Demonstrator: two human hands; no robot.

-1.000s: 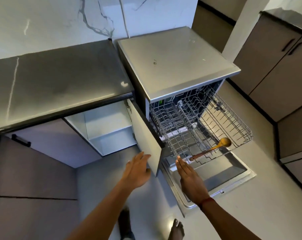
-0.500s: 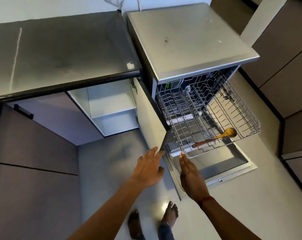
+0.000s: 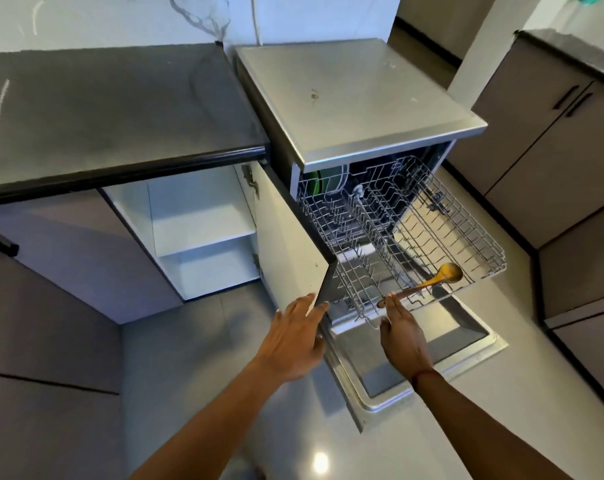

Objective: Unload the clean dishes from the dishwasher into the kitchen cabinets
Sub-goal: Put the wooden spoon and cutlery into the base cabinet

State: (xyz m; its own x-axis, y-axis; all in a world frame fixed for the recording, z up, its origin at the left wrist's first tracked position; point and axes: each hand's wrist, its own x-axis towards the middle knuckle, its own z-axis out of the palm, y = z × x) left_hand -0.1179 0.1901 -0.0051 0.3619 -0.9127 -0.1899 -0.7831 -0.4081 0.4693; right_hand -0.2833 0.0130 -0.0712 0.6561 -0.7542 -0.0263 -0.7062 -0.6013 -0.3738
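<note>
Both hands were open, fingers straight: the left hand [image 3: 298, 337] touched the cabinet door [image 3: 293, 244] edge; the right hand [image 3: 402, 336] reached the wooden spoon [image 3: 428, 282] handle in the dishwasher rack [image 3: 411, 237].

Even, fairly bright indoor light, a round glare spot on the glossy floor [image 3: 320, 462] below the hands, soft sheen on the dishwasher top [image 3: 356, 95] – cabinet interior [image 3: 203, 216] brightly lit, wide-angle bending toward the edges, slight softness overall, shadows faint.
</note>
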